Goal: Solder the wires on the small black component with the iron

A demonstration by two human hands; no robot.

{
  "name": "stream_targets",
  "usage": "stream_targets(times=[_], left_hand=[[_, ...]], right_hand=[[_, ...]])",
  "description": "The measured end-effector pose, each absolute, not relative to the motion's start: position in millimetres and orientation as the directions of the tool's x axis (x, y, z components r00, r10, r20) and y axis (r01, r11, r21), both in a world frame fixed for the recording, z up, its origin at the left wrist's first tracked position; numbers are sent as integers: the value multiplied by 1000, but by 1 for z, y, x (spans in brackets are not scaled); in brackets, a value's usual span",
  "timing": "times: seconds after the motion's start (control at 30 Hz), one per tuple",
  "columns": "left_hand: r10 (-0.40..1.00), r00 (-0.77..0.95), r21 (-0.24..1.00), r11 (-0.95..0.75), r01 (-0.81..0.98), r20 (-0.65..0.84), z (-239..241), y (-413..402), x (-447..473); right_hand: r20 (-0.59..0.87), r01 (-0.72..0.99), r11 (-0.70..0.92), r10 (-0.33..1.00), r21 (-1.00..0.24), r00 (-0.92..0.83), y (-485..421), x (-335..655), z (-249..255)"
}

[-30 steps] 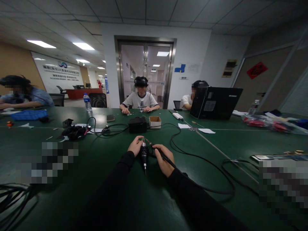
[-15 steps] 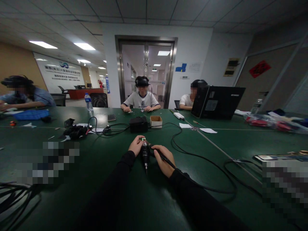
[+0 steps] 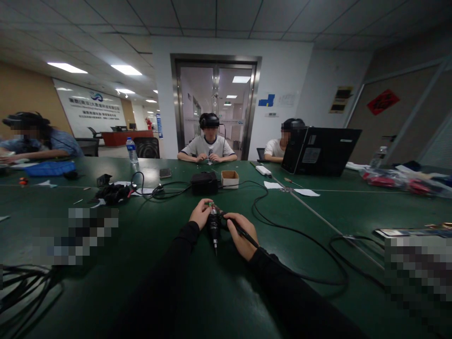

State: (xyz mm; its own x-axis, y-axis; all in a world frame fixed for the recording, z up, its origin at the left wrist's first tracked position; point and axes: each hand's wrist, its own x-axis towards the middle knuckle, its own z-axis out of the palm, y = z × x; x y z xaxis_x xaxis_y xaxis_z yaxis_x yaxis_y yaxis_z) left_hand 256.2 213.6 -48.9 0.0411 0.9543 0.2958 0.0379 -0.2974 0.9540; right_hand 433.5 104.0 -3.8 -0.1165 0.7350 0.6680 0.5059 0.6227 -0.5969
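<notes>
My left hand (image 3: 200, 214) is closed, its fingertips pinching a small green circuit board (image 3: 212, 204) at the far end of a black tapered tool. That black tool (image 3: 213, 223) lies on the green table with its thin metal tip towards me, and I cannot make out its exact kind. In my right hand (image 3: 243, 233) is a black pen-shaped soldering iron (image 3: 246, 235), gripped like a pencil with its front end close to the board. Its cable (image 3: 307, 278) trails back along my right sleeve and curves over the table. The contact point at the board is too small to see.
Beyond my hands stand a black box (image 3: 204, 182) and a small open carton (image 3: 230, 179). Cables loop across the green table (image 3: 169, 301). A large black case (image 3: 321, 150) stands at back right, a water bottle (image 3: 132, 151) at back left. Several people sit around the table.
My hands have hardly moved; the view has shifted slightly. The person opposite has brought both hands closer together.
</notes>
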Motion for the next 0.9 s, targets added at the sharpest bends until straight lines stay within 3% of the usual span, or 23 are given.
stream_targets(times=[0.9], left_hand=[[961,21,961,-275,25,274,-42,209,258]], right_hand=[[652,483,623,746,-615,-131,107,434,-8]])
